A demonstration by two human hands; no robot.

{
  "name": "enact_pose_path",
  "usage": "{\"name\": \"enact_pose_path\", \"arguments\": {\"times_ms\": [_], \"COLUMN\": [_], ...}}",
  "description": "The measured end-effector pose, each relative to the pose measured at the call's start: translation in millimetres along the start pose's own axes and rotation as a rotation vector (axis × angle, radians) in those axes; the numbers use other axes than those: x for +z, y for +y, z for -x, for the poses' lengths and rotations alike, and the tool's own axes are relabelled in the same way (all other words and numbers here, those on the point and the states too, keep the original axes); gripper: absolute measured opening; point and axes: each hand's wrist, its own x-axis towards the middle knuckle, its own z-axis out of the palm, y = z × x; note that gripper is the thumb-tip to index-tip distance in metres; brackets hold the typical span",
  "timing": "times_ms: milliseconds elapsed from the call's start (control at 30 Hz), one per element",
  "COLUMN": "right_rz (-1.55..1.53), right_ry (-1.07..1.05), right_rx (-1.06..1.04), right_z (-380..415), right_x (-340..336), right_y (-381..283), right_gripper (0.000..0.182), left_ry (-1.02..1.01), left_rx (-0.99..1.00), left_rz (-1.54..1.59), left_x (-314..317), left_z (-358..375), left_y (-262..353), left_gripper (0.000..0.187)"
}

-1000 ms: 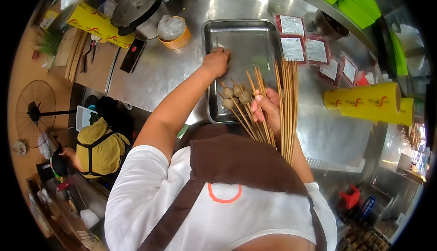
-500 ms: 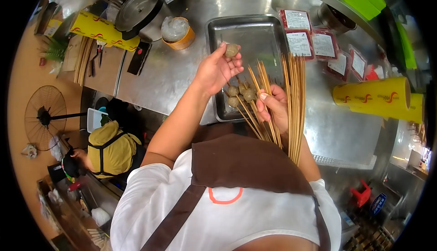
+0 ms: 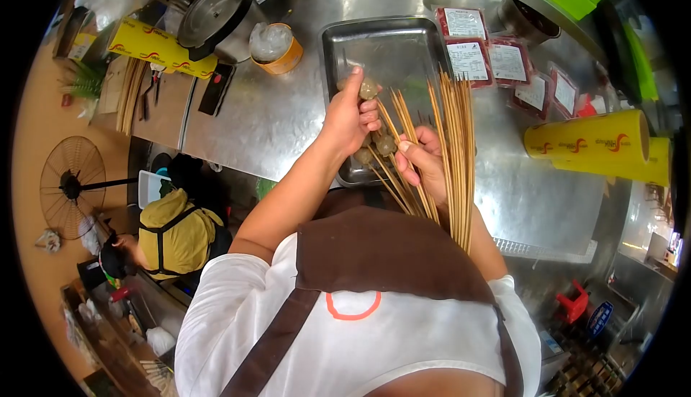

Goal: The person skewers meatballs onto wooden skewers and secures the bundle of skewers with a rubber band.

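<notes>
My left hand [image 3: 348,115] is closed, thumb up, on a greyish-brown meatball [image 3: 368,89] over the metal tray [image 3: 383,24]. Thin bamboo skewers [image 3: 404,113] are pinched between the thumb and fingers of my right hand [image 3: 423,158]. One of these skewers slants up toward the meatball in my left hand. A thicker bundle of skewers [image 3: 457,159] stands along the right wrist, points upward. Below my left hand, more meatballs [image 3: 386,145] sit on skewers at the tray's near end, partly hidden by the fingers.
Red vacuum packs with white labels [image 3: 508,62] lie right of the tray, near yellow film rolls [image 3: 586,140]. On the left are an orange tub [image 3: 282,57] with a plastic bag, a lidded pot [image 3: 216,19] and another yellow roll [image 3: 162,51]. A person in a yellow top [image 3: 173,231] bends at lower left.
My left hand has turned and its fingers have curled in, bringing the meatball close to the skewer tips. My right hand has shifted slightly left with the skewers.
</notes>
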Motion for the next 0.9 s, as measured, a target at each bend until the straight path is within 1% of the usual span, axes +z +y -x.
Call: {"name": "enact_pose_path", "arguments": {"times_ms": [67,200,367,500,600,667,733,767,800,867,900], "right_rz": [0.013,0.033,0.062,0.083,0.123,0.115,0.105,0.095,0.102,0.128,0.138], "right_ry": [-0.002,0.013,0.041,0.051,0.079,0.147,0.160,0.175,0.170,0.155,0.147], "right_rx": [-0.004,-0.004,0.003,-0.001,0.003,0.015,0.016,0.019,0.018,0.019,0.022], "right_z": [0,0,0,1,3,3,3,3,3,4,4], "right_x": [1,1,1,3,10,13,13,12,12,12,12], "right_y": [-1,-1,1,0,-5,-6,-4,-3,-4,-5,-5], "right_gripper": [0.004,0.005,0.005,0.005,0.006,0.006,0.006,0.006,0.006,0.006,0.006], "left_ry": [0.002,-0.002,0.052,0.045,0.094,0.127,0.163,0.193,0.224,0.219,0.261], "left_rx": [0.033,0.048,0.112,0.172,0.169,0.177,0.191,0.228,0.268,0.289,0.293], "left_rz": [-0.066,-0.083,-0.147,-0.217,-0.204,-0.127,-0.116,-0.130,-0.143,-0.166,-0.188], "left_x": [4,5,8,9,16,18,21,22,22,25,29], "left_z": [1,0,0,1,7,7,6,6,5,8,10], "left_y": [-1,-3,-7,-10,-13,-18,-26,-30,-34,-36,-38], "left_gripper": [0.047,0.048,0.044,0.040,0.036,0.033,0.033,0.034,0.034,0.035,0.036]}}
